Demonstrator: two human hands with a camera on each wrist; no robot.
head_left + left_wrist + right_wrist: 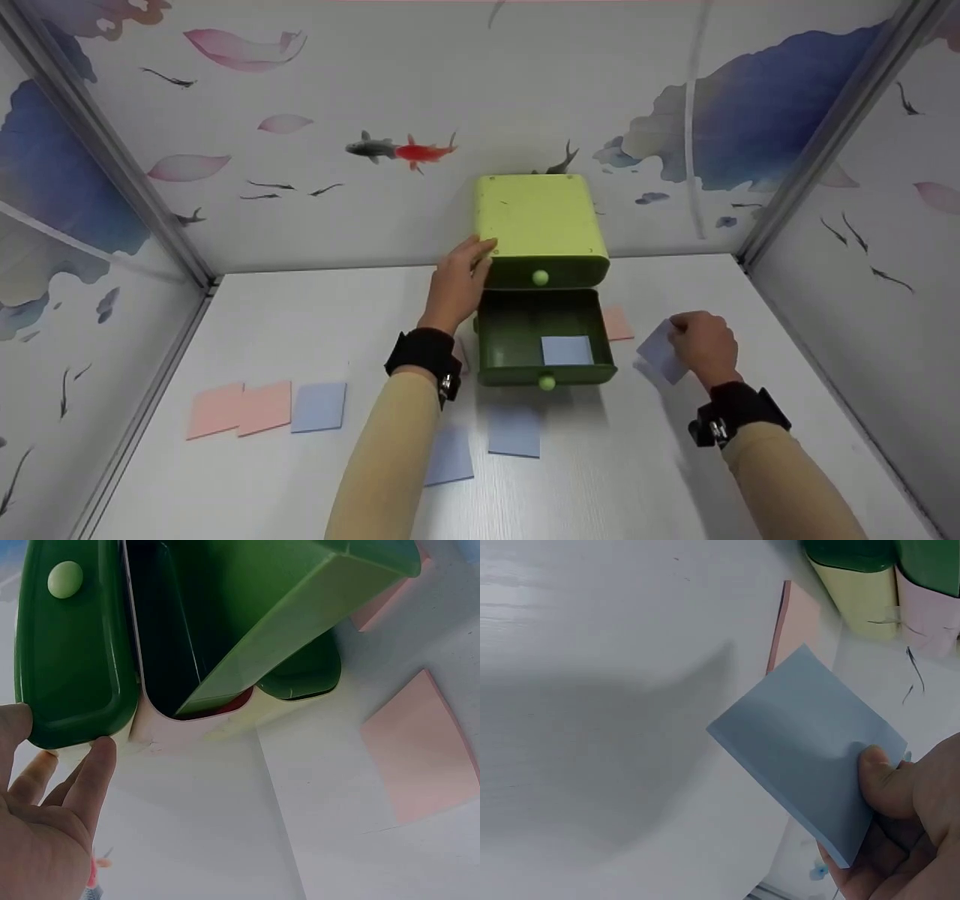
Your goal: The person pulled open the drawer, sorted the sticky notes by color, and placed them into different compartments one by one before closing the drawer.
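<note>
My right hand (703, 346) pinches a blue square pad (806, 750), thumb on its face and fingers behind, held up at a slant to the right of the drawers. My left hand (457, 285) grips the left end of the lime-topped drawer cabinet (536, 214); in the left wrist view its fingers (94, 776) span that end beside the shut upper drawer (75, 645). Below it, a green drawer (510, 330) is pulled out. Inside lies another blue pad (566, 350). A pink pad (617, 322) sits right of the drawer.
On the white table (600, 480), two pink pads (215, 410) and a blue pad (319, 407) lie in a row at left. Two more blue pads (514, 433) lie in front of the drawer. Another pink pad (424, 750) is left of the cabinet. Printed panels (375, 210) enclose the table.
</note>
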